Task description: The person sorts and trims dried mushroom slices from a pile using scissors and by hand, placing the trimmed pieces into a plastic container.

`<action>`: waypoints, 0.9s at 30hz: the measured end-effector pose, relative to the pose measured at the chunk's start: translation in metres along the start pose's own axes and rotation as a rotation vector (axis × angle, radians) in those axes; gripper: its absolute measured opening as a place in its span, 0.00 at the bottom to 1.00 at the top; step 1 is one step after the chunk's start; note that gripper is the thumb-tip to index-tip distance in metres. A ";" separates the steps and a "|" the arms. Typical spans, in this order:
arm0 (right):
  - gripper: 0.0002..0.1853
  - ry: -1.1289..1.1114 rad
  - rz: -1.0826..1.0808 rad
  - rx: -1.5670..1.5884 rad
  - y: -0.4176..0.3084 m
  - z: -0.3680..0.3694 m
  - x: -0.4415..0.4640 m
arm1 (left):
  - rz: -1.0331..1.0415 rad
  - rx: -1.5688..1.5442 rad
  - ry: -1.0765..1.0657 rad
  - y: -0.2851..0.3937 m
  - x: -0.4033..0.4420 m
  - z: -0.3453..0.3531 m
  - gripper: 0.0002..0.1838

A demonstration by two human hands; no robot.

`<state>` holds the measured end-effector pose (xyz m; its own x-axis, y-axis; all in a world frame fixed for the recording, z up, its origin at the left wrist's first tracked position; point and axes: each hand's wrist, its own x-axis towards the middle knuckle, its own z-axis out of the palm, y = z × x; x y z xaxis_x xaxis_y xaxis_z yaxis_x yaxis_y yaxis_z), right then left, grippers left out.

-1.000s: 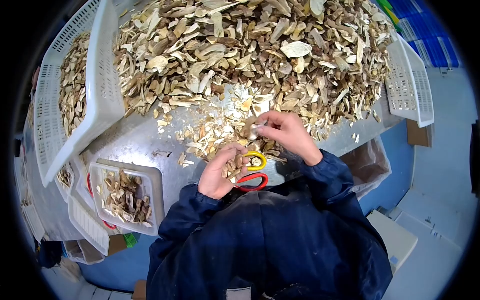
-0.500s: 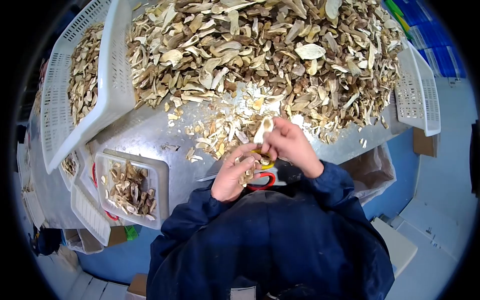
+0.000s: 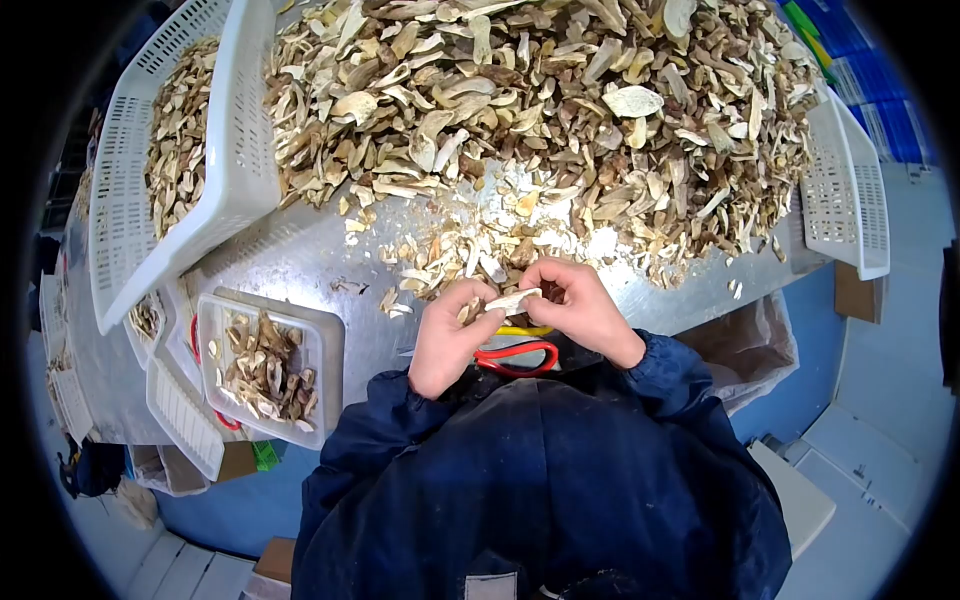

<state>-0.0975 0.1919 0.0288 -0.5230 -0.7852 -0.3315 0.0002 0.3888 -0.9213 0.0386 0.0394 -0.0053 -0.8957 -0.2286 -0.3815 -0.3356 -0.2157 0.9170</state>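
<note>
A pale dried slice (image 3: 513, 302) is pinched between my two hands, above the near edge of the metal table. My left hand (image 3: 452, 335) grips its left end and has more brownish pieces tucked under the fingers. The right end is between the thumb and fingers of my right hand (image 3: 583, 309). Just below the hands lie scissors with a red handle loop (image 3: 518, 359) and a yellow handle loop (image 3: 524, 330); their blades are hidden. Small pale pieces (image 3: 440, 255) are scattered beyond my hands, in front of a large heap of dried slices (image 3: 560, 110).
A clear tray (image 3: 333, 372) with brownish slices stands at the left. Behind it rises a large white perforated basket (image 3: 225, 180) of slices. Another white basket (image 3: 845, 190) leans at the heap's right. A lined box (image 3: 750, 345) sits below the table's right edge.
My right hand has brought a pale slice down from the scattered pieces to my left hand, and both now hold it. The view has shifted slightly.
</note>
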 end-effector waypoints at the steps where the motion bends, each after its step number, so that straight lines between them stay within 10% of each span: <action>1: 0.04 0.004 0.018 0.008 0.001 0.001 0.000 | -0.025 -0.077 -0.009 0.002 0.000 0.002 0.08; 27: 0.05 -0.077 0.197 0.361 0.002 -0.004 0.004 | -0.225 -0.455 -0.067 0.007 0.002 0.003 0.08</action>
<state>-0.1031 0.1919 0.0263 -0.4182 -0.7515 -0.5102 0.3999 0.3520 -0.8463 0.0336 0.0408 0.0003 -0.8375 -0.0707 -0.5418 -0.3745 -0.6477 0.6635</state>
